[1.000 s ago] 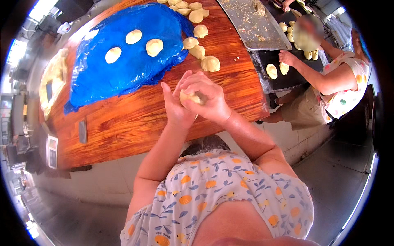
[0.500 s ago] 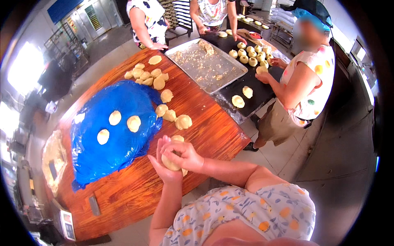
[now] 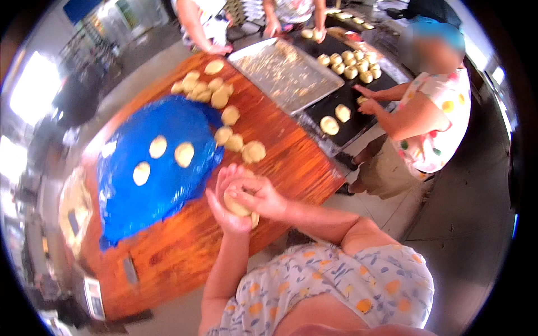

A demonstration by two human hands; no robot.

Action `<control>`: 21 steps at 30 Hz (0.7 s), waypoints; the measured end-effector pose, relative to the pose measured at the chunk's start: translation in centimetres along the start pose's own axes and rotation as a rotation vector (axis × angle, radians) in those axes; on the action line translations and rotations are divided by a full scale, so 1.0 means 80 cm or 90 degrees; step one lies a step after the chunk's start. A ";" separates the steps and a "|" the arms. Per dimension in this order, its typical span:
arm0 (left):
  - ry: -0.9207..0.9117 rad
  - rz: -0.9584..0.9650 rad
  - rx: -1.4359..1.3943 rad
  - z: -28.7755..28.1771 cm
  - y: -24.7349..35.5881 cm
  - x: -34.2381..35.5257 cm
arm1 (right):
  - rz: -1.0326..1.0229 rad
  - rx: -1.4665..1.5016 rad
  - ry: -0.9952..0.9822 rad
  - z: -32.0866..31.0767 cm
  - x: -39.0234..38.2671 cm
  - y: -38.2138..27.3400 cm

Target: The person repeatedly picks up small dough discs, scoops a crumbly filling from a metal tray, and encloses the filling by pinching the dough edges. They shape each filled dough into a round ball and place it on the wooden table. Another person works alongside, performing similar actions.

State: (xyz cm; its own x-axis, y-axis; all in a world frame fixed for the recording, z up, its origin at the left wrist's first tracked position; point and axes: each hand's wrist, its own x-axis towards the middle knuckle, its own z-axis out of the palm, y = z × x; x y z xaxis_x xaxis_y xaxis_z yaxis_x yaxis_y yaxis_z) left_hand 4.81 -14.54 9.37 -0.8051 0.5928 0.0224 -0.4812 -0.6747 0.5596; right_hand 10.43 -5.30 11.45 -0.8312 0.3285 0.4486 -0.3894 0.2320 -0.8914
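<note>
Seen from above, a person cups a pale dough ball [image 3: 238,203] between both hands, just above the near edge of a wooden surface [image 3: 291,162]. The left hand [image 3: 227,210] lies under it as a cradle; the right hand [image 3: 259,197] curls over the top. Each grip is half closed, fingers bent around the dough, touching it on all sides. Shaping it well likely calls for light, even pressure and steady turning, so the ball stays round and does not flatten. Nearby, flattened rounds [image 3: 184,154] rest on a blue sheet [image 3: 162,190], well apart from the hands.
</note>
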 end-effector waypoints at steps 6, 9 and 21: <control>-0.104 -0.190 -0.245 0.026 0.025 0.018 | -0.196 -0.115 -0.229 -0.037 0.057 -0.015; -0.046 -0.179 -0.187 0.023 0.018 0.021 | -0.121 -0.034 -0.226 -0.027 0.033 0.010; 0.056 -0.038 -0.076 0.030 0.023 0.009 | -0.104 -0.073 -0.126 -0.021 0.038 -0.018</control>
State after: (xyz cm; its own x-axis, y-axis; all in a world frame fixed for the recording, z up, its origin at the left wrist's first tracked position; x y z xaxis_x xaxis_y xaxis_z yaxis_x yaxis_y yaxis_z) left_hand 4.16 -14.34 12.41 -0.7990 0.5955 -0.0837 -0.5622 -0.6904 0.4552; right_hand 9.12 -3.13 14.20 -0.8267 0.0955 0.5545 -0.4869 0.3727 -0.7900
